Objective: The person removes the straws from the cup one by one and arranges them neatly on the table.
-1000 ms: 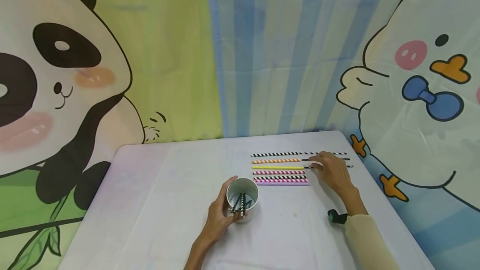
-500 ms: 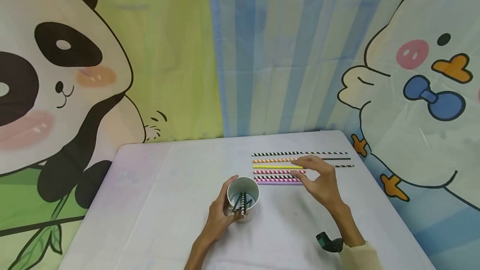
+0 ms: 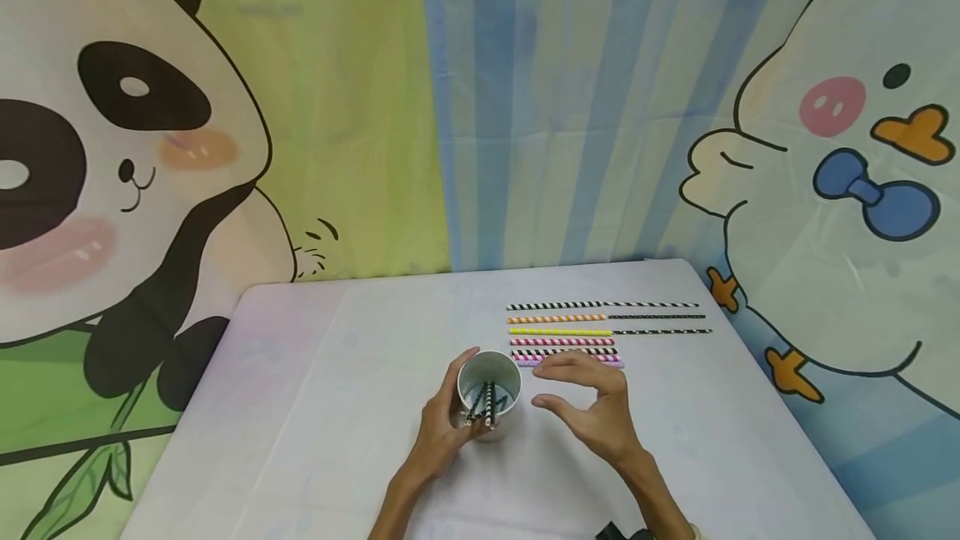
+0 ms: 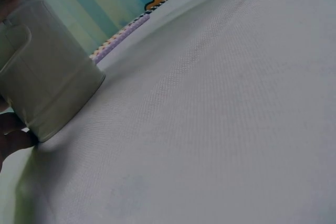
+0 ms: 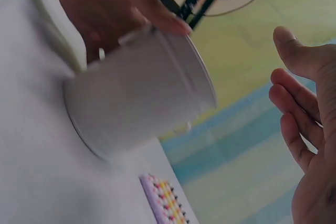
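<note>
My left hand (image 3: pixel 442 432) grips a white cup (image 3: pixel 489 365) from its left side, thumb near the rim. Several black-and-white patterned straws (image 3: pixel 490 407) lean inside it. In the left wrist view the cup (image 4: pixel 52 77) shows a loop handle, and it appears tilted. To the right of the cup, my right hand (image 3: pixel 596 411) hovers with thumb and fingers apart, holding nothing. The right wrist view also has this hand (image 5: pixel 315 93) facing the cup (image 5: pixel 136 98) without touching it. Behind the hands lie patterned straws in parallel rows, including an orange-striped straw (image 3: pixel 555 319) and a yellow straw (image 3: pixel 558 332).
Black patterned straws (image 3: pixel 660 332) extend the three farthest rows to the right. Nearer rows hold a pink-striped straw (image 3: pixel 562 342) and a lilac straw (image 3: pixel 615 364). A white-covered table (image 3: pixel 337 407) carries everything, with a cartoon-printed curtain (image 3: pixel 510 107) behind it.
My right hand has left the right-hand black straws and moved left and nearer, to beside the cup, its thumb and fingers apart. My left hand keeps its hold on the cup.
</note>
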`<state>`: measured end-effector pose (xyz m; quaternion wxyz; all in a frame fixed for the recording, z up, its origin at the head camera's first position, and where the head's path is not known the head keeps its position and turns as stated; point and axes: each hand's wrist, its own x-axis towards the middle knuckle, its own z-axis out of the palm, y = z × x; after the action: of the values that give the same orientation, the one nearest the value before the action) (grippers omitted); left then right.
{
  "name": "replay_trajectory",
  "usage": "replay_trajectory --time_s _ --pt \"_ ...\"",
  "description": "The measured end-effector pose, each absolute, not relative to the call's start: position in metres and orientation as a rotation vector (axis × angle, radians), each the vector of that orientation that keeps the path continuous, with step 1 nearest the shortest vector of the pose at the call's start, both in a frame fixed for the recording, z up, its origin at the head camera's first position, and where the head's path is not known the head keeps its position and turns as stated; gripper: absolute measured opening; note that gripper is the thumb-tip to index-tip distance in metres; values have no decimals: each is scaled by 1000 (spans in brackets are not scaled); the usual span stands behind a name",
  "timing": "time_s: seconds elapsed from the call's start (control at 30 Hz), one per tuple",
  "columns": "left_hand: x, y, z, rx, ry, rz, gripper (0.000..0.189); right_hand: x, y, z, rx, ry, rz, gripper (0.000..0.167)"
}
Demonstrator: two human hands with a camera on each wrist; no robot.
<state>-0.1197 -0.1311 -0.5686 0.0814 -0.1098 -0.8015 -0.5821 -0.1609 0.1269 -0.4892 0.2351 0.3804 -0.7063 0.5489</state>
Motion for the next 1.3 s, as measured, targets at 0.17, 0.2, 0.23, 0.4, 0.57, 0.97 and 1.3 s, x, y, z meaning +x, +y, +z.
replay_trajectory --time_s 0.17,0.2,0.23,0.4,0.57,0.97,1.3 --pt "-121 -133 -571 -397 -2381 -1725 97 -150 106 -498 1136 -1834 1612 47" --pt "-121 -133 -571 -404 -2382 -1722 96 -148 102 -500 1145 -1825 1628 47" --pt "-121 -133 -571 -416 -2379 -1714 96 -146 99 -502 1153 -1815 1645 46" --pt "-121 -133 -572 -430 -2377 -1686 94 -139 87 -511 1163 -1796 1667 36" --pt "-120 -133 -571 -391 -2401 -1696 95 -137 80 -516 1145 -1782 1651 32" --pt "-119 -132 -570 -325 -2412 -1694 97 -137 70 -515 1163 -1757 1632 28" --pt "-119 -132 -571 -287 -2427 -1698 97 -139 74 -503 1214 -1714 1696 31"
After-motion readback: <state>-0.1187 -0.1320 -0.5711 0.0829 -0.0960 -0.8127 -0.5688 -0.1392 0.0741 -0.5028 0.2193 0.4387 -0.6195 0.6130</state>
